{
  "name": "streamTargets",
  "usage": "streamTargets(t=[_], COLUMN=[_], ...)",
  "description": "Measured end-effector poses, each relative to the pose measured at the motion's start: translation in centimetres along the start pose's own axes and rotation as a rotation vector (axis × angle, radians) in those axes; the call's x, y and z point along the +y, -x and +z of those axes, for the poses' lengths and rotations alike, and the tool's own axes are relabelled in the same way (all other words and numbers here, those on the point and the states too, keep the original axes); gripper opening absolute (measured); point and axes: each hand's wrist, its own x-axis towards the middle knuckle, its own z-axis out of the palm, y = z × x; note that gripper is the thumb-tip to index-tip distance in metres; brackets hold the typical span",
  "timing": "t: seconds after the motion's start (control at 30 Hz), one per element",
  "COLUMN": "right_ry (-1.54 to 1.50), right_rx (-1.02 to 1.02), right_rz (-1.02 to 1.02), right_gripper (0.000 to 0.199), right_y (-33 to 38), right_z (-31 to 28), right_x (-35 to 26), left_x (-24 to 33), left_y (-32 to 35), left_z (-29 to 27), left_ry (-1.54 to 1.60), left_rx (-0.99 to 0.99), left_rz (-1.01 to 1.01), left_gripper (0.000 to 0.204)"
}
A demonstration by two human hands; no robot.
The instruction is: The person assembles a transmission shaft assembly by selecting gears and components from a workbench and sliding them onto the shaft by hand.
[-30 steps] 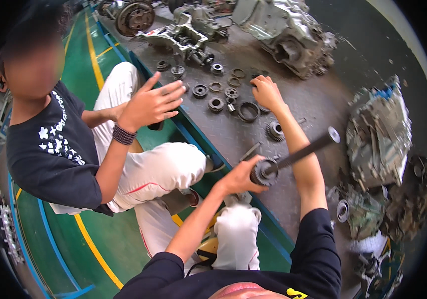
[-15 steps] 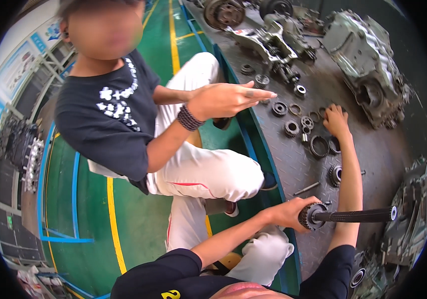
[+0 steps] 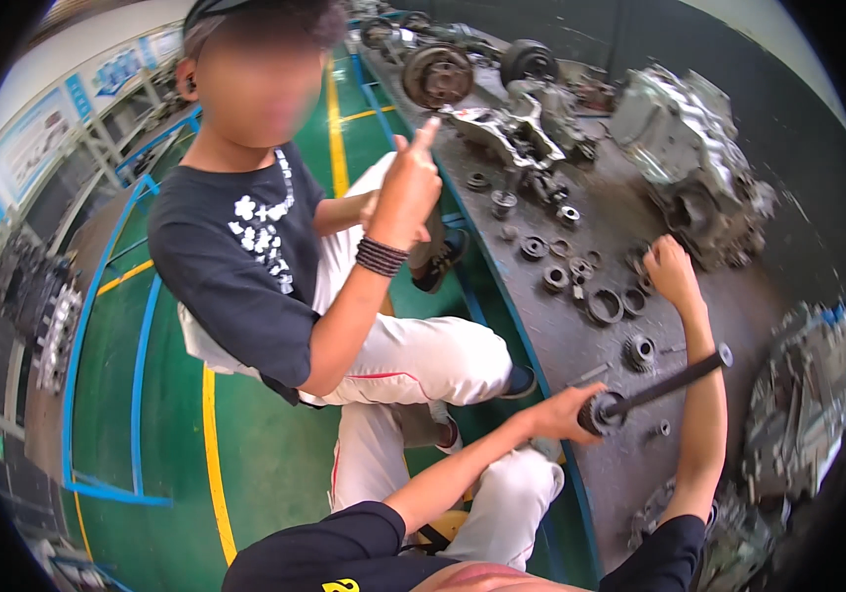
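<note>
My left hand (image 3: 563, 412) grips a toothed gear (image 3: 601, 414) by its rim at the table's near side. A long dark shaft (image 3: 675, 380) slants up to the right from its middle. Further out, my right hand (image 3: 675, 268) is over the metal table with fingers curled. A dark ring-shaped part (image 3: 637, 259) lies against or close by its fingertips; whether the fingers hold anything is hidden. Left of that hand lie a large ring (image 3: 605, 306), a smaller ring (image 3: 633, 301) and several bearings and gears. A gear (image 3: 640, 352) sits between my two hands.
Across the table's left edge, a person (image 3: 235, 237) in a dark shirt sits with raised hands. A large transmission housing (image 3: 685, 148) stands at the back right, an open metal casing (image 3: 507, 138) at the back. Another casting (image 3: 803, 405) lies beyond my right forearm.
My right hand has drawn back a little, its fingers now more curled. The shaft in my left hand has tilted upward. The other person's hands have risen and come apart, one finger pointing up.
</note>
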Motion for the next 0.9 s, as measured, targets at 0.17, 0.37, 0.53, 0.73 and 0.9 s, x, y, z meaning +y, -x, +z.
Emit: streamTargets(t=[0.17, 0.37, 0.53, 0.73, 0.9], right_ry=[0.045, -0.387, -0.478, -0.479, -0.701], right_rx=[0.036, 0.076, 0.008, -0.206, -0.17], right_rz=[-0.069, 0.155, 0.17, 0.339, 0.478], right_gripper=[0.023, 0.022, 0.024, 0.027, 0.028], right_y=[0.1, 4.2, 7.1, 10.1, 15.3], right_z=[-11.5, -23.8, -27.9, -25.4, -20.0], right_x=[-8.3, -17.4, -20.2, -18.6, -16.6], left_x=[-0.2, 0.4, -1.1, -1.3, -0.7], left_y=[0.5, 0.7, 0.6, 0.1, -0.4], left_z=[-1.2, -0.5, -0.3, -1.0, -1.1], left_ry=[-0.156, 0.034, 0.069, -0.05, 0.015], left_rx=[0.091, 0.077, 0.01, -0.004, -0.007], left_rz=[-0.062, -0.071, -0.02, 0.038, 0.02], left_gripper=[0.078, 0.071, 0.097, 0.089, 0.081])
